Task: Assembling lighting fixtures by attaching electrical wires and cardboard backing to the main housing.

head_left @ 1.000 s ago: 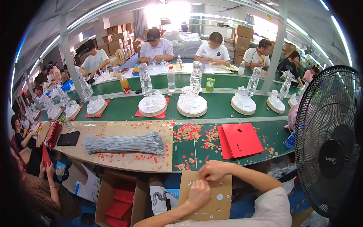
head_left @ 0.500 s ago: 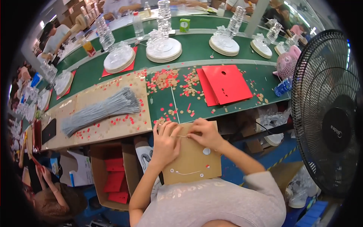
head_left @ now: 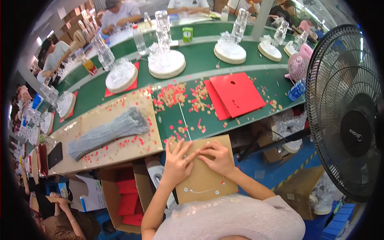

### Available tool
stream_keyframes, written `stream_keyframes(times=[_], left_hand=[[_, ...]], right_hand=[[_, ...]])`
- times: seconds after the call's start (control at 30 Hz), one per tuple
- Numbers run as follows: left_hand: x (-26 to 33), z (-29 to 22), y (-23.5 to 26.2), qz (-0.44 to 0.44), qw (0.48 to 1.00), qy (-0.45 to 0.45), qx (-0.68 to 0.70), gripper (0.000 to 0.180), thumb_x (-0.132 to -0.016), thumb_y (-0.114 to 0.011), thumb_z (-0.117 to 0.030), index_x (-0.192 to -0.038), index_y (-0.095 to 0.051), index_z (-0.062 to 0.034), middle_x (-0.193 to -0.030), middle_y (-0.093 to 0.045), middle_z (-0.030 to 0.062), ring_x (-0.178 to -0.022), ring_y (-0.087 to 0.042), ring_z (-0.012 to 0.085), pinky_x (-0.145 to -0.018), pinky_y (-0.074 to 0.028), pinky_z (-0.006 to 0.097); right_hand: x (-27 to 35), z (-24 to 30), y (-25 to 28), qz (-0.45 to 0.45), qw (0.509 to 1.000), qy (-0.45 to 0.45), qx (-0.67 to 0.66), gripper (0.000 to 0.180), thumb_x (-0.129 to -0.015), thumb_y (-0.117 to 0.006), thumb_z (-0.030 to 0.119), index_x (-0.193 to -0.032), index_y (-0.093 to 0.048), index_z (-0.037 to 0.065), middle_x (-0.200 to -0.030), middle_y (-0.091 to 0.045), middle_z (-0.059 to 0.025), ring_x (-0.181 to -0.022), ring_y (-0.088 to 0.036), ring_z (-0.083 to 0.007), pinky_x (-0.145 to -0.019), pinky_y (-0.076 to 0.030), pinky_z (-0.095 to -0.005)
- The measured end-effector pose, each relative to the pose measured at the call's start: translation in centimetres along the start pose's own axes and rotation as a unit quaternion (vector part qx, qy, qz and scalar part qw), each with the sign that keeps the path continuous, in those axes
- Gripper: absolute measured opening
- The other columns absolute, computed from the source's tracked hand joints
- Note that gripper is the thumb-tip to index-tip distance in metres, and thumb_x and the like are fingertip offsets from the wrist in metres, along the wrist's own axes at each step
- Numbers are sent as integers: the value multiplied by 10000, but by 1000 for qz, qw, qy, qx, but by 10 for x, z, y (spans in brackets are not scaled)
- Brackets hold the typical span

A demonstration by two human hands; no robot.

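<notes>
On my lap rests a brown cardboard sheet [head_left: 206, 174], its far edge close to the table. My left hand [head_left: 178, 166] lies over the left half, some fingers spread and the forefinger bent in toward the other hand. My right hand [head_left: 218, 159] pinches with thumb and forefinger, and both hands' fingertips meet near the sheet's middle. A thin pale tie runs between them half a second ago; the fingers now mostly hide it. Nearer my body, another thin white strand [head_left: 200, 192] curves between two small white round spots on the sheet.
A bundle of grey ties [head_left: 108, 132] lies on a cardboard mat. Red punched sheets [head_left: 236, 96] and scattered small discs [head_left: 170, 96] cover the green table [head_left: 196, 78]. A large black fan [head_left: 348, 116] stands right; a carton [head_left: 108, 188] holds red sheets at left. People work opposite.
My hands have drawn together until the fingertips meet, covering the tie. The whole view has shifted slightly. At the lower left, another person's hands now hold a brown piece.
</notes>
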State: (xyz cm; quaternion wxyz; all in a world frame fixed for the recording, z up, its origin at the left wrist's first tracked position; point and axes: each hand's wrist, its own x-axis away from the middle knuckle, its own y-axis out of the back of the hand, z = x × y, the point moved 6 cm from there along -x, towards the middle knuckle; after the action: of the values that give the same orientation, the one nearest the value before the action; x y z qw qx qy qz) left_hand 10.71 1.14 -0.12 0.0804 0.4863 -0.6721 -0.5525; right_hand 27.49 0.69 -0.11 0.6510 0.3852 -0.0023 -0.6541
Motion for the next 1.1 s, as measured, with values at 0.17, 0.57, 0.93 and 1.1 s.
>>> stream_keyframes(times=[0.17,0.57,0.93,1.1], left_hand=[[8,3,-3,-8,999,-42,-28,477,-811,-749,-171,-1280,-707,-246,-1436,-592,94,-1326,-550,380,-1095,-298,750],[8,0,-1,58,994,-77,-45,466,-813,-753,-214,-1278,-717,-221,-1502,-537,121,-1374,-500,411,-1105,-280,767],[0,-10,-9,125,977,-118,-128,451,-892,-683,-315,-1304,-705,-131,-1502,-516,187,-1416,-434,449,-1135,-245,753],[6,-4,-8,81,989,-94,-87,467,-891,-681,-316,-1318,-698,-128,-1515,-509,174,-1439,-422,417,-1104,-288,751]], right_hand=[[-2,-12,-5,38,998,-22,-43,159,-760,-830,29,-915,-792,34,-927,-731,-80,-859,-687,-244,-748,-575,-352],[-54,-27,0,221,975,10,-25,239,-694,-895,220,-773,-725,71,-966,-684,-65,-945,-662,-270,-831,-545,-401],[-58,-66,-18,403,900,-163,35,604,-720,-919,323,-1132,-569,53,-1147,-655,-118,-993,-656,-272,-827,-519,-412],[-6,-85,59,-92,970,-195,-116,308,-872,-771,233,-1076,-697,15,-931,-728,-119,-813,-689,-320,-756,-546,-381]])
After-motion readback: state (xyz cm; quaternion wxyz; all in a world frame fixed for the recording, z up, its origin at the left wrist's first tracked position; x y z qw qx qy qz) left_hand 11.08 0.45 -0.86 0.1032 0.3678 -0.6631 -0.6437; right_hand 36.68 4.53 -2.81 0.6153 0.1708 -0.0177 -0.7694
